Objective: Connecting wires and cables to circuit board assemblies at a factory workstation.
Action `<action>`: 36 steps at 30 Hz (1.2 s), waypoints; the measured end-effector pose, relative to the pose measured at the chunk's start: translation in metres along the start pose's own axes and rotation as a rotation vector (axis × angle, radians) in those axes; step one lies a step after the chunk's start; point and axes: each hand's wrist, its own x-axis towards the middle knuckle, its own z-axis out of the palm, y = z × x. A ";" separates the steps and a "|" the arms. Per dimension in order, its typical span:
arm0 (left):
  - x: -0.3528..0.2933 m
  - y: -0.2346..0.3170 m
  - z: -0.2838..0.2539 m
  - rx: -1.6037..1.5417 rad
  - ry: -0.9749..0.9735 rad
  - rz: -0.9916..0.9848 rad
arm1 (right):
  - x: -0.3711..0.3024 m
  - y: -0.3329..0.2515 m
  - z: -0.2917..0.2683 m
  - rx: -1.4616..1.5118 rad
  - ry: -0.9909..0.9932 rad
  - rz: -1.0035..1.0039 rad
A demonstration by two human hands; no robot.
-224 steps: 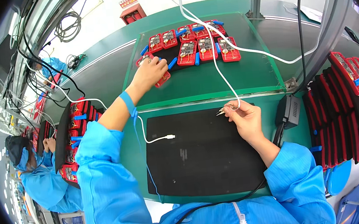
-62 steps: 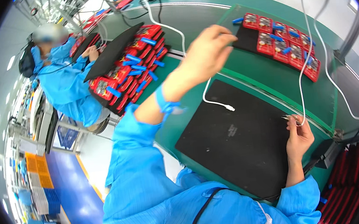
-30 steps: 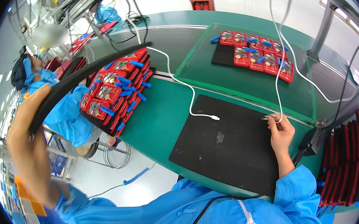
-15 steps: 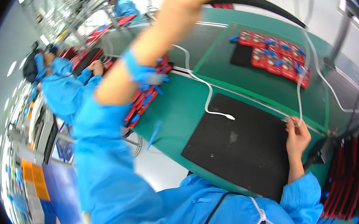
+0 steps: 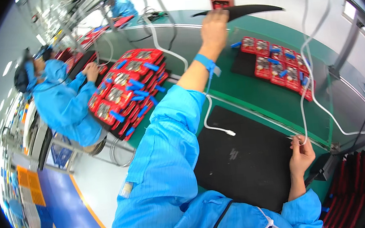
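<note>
My left hand (image 5: 214, 32) is raised at the far side of the bench, its fingers closed on a thin black pad (image 5: 251, 9) seen almost edge-on. A blue wrist strap circles that wrist. My right hand (image 5: 302, 162) is pinched around the end of a white cable (image 5: 303, 114) beside the right corner of the black mat (image 5: 245, 165). What tips that cable is too small to make out. Another white cable ends in a small plug (image 5: 230, 132) lying on the mat. Behind it, red panels of round parts with blue tabs (image 5: 277, 61) rest partly on a dark pad.
A tall stack of similar red panels (image 5: 122, 91) stands on the left of the green bench. Beyond it sits a co-worker in blue (image 5: 63, 100). At the lower right is a rack of upright red-edged black boards (image 5: 355, 189). A metal post (image 5: 349, 47) rises at right.
My left hand has swung right and down with the black pad, uncovering the red stack on the left. My right hand stays at the mat's corner with the cable.
</note>
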 end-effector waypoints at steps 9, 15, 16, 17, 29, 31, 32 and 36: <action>-0.026 -0.007 0.115 0.348 -0.461 -0.193 | 0.002 -0.007 -0.002 -0.107 -0.006 0.004; -0.076 -0.007 0.137 -0.067 -0.786 -0.339 | 0.003 -0.011 0.002 -0.099 -0.069 0.039; -0.079 -0.009 0.132 -0.062 -0.817 -0.324 | 0.004 -0.012 0.002 -0.095 -0.081 0.037; -0.077 -0.006 0.123 -0.096 -0.800 -0.322 | 0.005 -0.012 0.003 -0.090 -0.096 0.033; -0.027 -0.008 -0.201 0.248 -0.865 -0.376 | -0.006 -0.011 0.008 0.020 -0.182 0.048; -0.056 -0.050 -0.217 0.586 -0.693 -0.307 | -0.006 -0.013 0.011 0.034 -0.192 0.039; -0.070 -0.069 -0.219 0.650 -0.687 -0.326 | -0.006 -0.011 0.013 0.040 -0.204 0.034; -0.103 -0.110 -0.218 0.714 -0.662 -0.307 | -0.010 -0.008 0.009 0.011 -0.214 0.002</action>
